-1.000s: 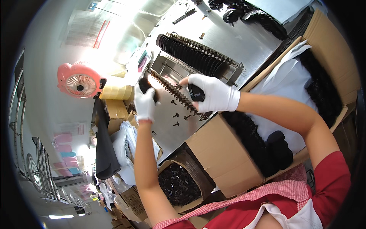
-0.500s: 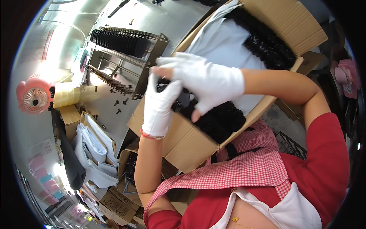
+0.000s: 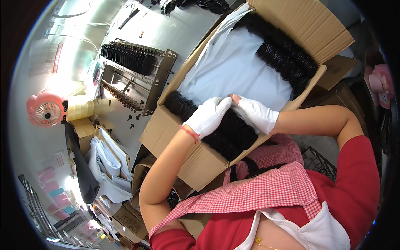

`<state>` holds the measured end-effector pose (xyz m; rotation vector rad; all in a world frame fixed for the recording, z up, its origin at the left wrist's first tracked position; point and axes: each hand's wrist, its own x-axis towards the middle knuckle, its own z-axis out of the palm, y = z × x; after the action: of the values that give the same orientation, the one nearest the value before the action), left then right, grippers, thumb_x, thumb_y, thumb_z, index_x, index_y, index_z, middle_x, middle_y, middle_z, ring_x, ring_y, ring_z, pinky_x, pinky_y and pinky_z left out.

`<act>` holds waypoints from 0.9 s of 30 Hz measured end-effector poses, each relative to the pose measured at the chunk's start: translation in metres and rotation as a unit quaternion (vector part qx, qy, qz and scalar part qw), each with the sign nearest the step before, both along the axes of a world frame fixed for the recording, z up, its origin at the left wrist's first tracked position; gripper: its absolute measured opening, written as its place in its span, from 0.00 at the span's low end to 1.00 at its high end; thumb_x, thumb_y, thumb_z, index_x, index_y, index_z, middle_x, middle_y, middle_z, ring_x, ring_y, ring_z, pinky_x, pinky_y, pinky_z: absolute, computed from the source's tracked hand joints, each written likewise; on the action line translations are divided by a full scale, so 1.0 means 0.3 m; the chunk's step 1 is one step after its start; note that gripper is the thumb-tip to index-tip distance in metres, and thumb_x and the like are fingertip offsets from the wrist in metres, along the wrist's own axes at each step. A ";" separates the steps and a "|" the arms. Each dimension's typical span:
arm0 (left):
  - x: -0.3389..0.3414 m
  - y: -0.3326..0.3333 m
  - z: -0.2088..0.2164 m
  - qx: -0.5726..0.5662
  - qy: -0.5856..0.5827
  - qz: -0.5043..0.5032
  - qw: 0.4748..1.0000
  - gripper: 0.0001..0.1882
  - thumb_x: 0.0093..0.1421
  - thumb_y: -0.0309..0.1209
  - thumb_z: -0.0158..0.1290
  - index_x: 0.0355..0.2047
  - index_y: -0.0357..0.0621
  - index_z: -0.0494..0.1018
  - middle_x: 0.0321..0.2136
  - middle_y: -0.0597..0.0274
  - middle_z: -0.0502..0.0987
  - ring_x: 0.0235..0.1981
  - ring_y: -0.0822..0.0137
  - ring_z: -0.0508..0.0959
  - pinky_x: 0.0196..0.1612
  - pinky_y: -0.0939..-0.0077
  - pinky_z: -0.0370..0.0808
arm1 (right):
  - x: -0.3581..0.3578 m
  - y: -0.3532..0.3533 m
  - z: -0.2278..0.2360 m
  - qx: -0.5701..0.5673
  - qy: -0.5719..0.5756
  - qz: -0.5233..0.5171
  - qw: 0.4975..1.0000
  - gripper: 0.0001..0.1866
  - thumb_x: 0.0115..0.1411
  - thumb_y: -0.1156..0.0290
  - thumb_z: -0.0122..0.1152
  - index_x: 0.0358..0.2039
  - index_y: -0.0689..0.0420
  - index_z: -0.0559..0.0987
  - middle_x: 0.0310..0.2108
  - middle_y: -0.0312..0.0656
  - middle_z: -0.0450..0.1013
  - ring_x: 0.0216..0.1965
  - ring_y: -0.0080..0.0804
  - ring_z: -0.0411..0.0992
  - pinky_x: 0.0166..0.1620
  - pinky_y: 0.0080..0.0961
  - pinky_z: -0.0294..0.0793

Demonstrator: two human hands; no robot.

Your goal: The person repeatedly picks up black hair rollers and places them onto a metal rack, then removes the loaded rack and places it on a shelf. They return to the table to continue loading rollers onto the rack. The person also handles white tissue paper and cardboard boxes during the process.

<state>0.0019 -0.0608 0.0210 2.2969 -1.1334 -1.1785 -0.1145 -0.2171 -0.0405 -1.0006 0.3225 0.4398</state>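
Observation:
My left hand [image 3: 208, 116] and my right hand [image 3: 255, 114], both in white gloves with some bare fingertips showing, meet over the near part of an open cardboard box [image 3: 196, 160]. The fingers of each are drawn together in a pinch. Between them shows a bit of thin whitish material, but their grip is hidden. Beyond them spreads a white sheet [image 3: 233, 68] inside the box. Rows of packed glossy black pieces [image 3: 231, 137] lie under and beside my hands. More such black pieces [image 3: 287, 54] line the far right side.
Left of the box, a metal rack [image 3: 160, 81] with black discs stands on the metal table, with scattered dark screws [image 3: 133, 121] nearby. Farther left are a pink fan [image 3: 46, 110], yellow tape rolls [image 3: 81, 107] and a carton of folded white sheets [image 3: 106, 156].
Both hands have come down and to the right, from the box's left edge to its near part. The dark pieces that were at my left fingers no longer show there. More of the white sheet is uncovered.

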 end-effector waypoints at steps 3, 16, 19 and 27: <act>-0.051 0.025 -0.025 -0.124 -0.155 0.024 0.980 0.19 0.70 0.28 0.37 0.58 0.36 0.64 0.48 0.39 0.75 0.48 0.41 0.76 0.51 0.55 0.74 | 0.015 0.021 -0.007 -0.090 -0.046 -0.049 0.994 0.35 0.75 0.49 0.37 0.69 0.66 0.54 0.69 0.48 0.55 0.70 0.34 0.54 0.70 0.27 0.51; 0.198 0.171 0.197 -0.165 -0.237 0.356 0.889 0.41 0.56 0.44 0.64 0.58 0.24 0.61 0.56 0.34 0.69 0.60 0.46 0.70 0.63 0.63 0.65 | 0.251 -0.011 0.094 -0.452 -0.467 0.012 0.760 0.21 0.63 0.68 0.57 0.55 0.64 0.72 0.49 0.54 0.73 0.53 0.53 0.71 0.57 0.40 0.69; 0.420 0.186 0.165 -0.036 -0.423 0.388 0.818 0.48 0.51 0.49 0.68 0.58 0.20 0.60 0.52 0.37 0.71 0.54 0.54 0.73 0.57 0.67 0.70 | 0.444 0.107 0.149 -0.383 -0.598 0.073 0.700 0.18 0.56 0.73 0.62 0.48 0.58 0.77 0.50 0.47 0.74 0.54 0.48 0.70 0.58 0.40 0.70; 0.646 0.161 0.100 -0.017 -0.261 0.365 0.894 0.49 0.44 0.51 0.67 0.52 0.19 0.63 0.44 0.32 0.77 0.47 0.48 0.80 0.50 0.66 0.76 | 0.694 0.323 0.135 -0.542 -0.584 0.209 0.567 0.29 0.58 0.56 0.63 0.56 0.60 0.75 0.55 0.45 0.73 0.62 0.41 0.66 0.69 0.35 0.57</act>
<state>0.1957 -0.0125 0.0509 2.7008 -0.3072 -0.2621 0.0937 -0.1201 -0.0001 -2.3728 -1.0551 -0.1766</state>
